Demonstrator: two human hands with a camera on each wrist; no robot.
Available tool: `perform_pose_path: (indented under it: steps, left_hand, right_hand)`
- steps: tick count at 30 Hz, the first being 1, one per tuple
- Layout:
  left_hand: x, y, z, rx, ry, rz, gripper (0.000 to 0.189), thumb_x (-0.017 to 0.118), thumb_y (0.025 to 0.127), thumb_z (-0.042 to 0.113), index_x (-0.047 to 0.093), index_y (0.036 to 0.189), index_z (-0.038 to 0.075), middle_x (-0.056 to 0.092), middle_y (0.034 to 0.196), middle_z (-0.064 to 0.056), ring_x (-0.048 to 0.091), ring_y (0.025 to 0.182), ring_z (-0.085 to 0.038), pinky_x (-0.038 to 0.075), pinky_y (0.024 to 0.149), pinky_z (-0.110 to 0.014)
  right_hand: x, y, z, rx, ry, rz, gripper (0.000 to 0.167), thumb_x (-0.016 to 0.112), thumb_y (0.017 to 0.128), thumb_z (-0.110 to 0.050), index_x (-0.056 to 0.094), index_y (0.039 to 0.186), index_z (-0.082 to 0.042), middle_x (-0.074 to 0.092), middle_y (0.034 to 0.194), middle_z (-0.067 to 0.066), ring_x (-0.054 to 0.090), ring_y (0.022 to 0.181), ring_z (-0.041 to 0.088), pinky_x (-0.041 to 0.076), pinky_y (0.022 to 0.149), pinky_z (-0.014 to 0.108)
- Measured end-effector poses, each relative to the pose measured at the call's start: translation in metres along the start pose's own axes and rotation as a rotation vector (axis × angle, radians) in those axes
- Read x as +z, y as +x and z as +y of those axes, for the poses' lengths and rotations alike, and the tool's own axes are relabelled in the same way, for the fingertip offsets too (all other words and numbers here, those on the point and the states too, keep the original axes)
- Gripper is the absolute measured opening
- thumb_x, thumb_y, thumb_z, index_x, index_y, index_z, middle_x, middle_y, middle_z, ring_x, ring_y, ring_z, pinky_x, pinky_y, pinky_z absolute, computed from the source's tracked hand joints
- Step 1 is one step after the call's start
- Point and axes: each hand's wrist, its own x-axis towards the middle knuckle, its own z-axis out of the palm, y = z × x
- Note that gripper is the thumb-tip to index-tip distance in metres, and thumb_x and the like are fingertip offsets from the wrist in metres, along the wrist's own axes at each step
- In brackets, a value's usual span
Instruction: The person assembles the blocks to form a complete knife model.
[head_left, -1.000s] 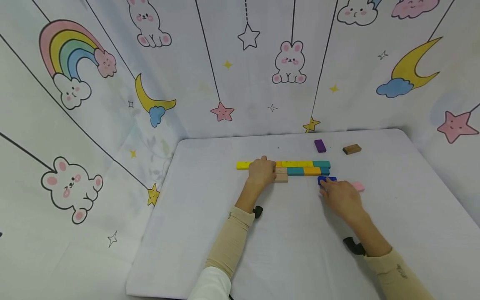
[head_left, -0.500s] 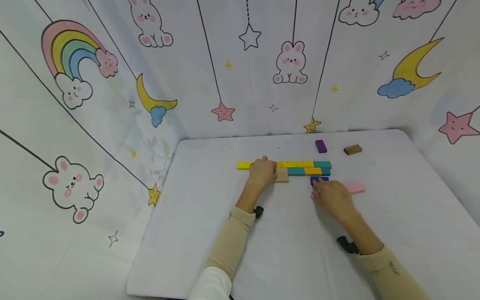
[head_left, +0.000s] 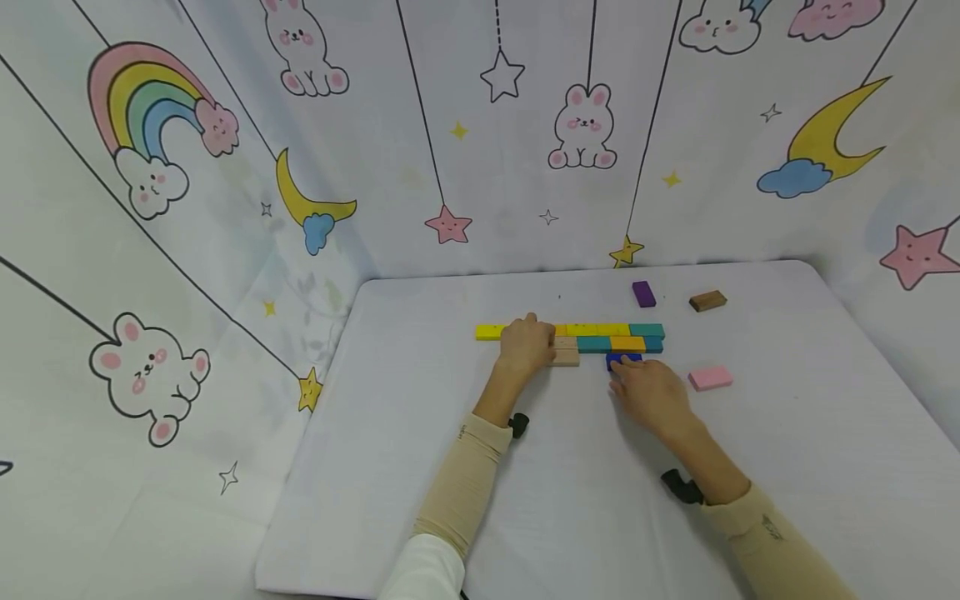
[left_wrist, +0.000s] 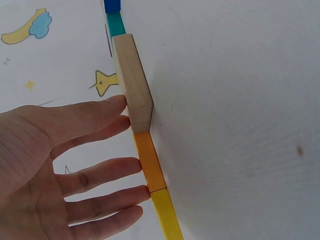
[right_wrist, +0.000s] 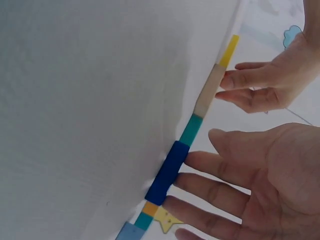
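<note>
My left hand (head_left: 527, 343) rests its fingertips on the left part of two joined rows of coloured wooden blocks. In the left wrist view its nearly straight fingers (left_wrist: 110, 170) lie against a plain wood block (left_wrist: 134, 82), an orange block (left_wrist: 151, 162) and a yellow block (left_wrist: 167, 215). In front of the rows, my right hand (head_left: 654, 392) presses its extended fingertips on a dark blue block (right_wrist: 168, 172). The right thumb stands apart from that block. Between the blue block and the plain wood block there is a gap in the head view. My left hand hides some of the blocks.
A pink block (head_left: 710, 378) lies to the right of my right hand. Further back are a purple block (head_left: 643, 293) and a brown block (head_left: 708, 301). The white table (head_left: 390, 467) meets a patterned cloth backdrop (head_left: 510, 183) behind.
My right hand has slid the dark blue block leftward along the front of the rows, uncovering the pink block. The left hand has stayed in place.
</note>
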Motion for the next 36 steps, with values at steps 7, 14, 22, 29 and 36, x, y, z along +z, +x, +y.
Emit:
perform_pose_path:
  steps: [7,14,22,29,36]
  left_hand:
    - [0.0,-0.001,0.0,0.0,0.009,0.006,0.016,0.073,0.097,0.035,0.078,0.108,0.023,0.063,0.098,-0.001,0.057,0.081,-0.017,0.052,0.068,-0.031]
    - [-0.001,-0.001,0.0,-0.001,0.008,0.01,0.011,0.075,0.096,0.035,0.077,0.101,0.025,0.063,0.096,0.001,0.059,0.081,-0.016,0.053,0.068,-0.031]
    - [-0.001,-0.002,0.0,0.002,-0.001,0.003,0.013,0.075,0.097,0.036,0.077,0.102,0.025,0.064,0.098,0.001,0.059,0.083,-0.016,0.054,0.07,-0.032]
    - [-0.002,-0.002,0.0,-0.001,0.002,0.001,0.014,0.074,0.097,0.037,0.077,0.102,0.025,0.064,0.098,0.001,0.059,0.083,-0.017,0.054,0.071,-0.032]
    - [-0.002,-0.002,0.0,0.002,0.003,-0.002,0.015,0.074,0.097,0.038,0.077,0.104,0.025,0.064,0.1,0.001,0.061,0.085,-0.017,0.055,0.073,-0.033]
  right_hand:
    - [0.001,0.004,-0.008,-0.047,-0.012,0.054,0.036,0.074,0.097,-0.016,0.071,0.128,0.004,0.07,0.128,0.023,0.07,0.11,0.042,0.055,0.097,0.053]
    - [0.005,0.007,-0.012,-0.065,0.003,0.058,0.036,0.071,0.098,-0.014,0.07,0.129,0.004,0.069,0.129,0.024,0.068,0.115,0.043,0.053,0.099,0.054]
    - [0.008,0.011,-0.016,-0.068,-0.008,0.046,0.037,0.071,0.099,-0.017,0.069,0.131,0.003,0.068,0.131,0.023,0.068,0.117,0.042,0.052,0.101,0.055]
    - [0.007,0.013,-0.021,-0.063,-0.026,0.023,0.039,0.07,0.1,-0.018,0.068,0.133,0.002,0.067,0.134,0.023,0.067,0.119,0.041,0.051,0.104,0.055]
    - [0.004,0.014,-0.027,-0.05,-0.018,0.0,0.041,0.069,0.101,-0.019,0.066,0.135,0.003,0.066,0.135,0.023,0.066,0.121,0.041,0.05,0.105,0.055]
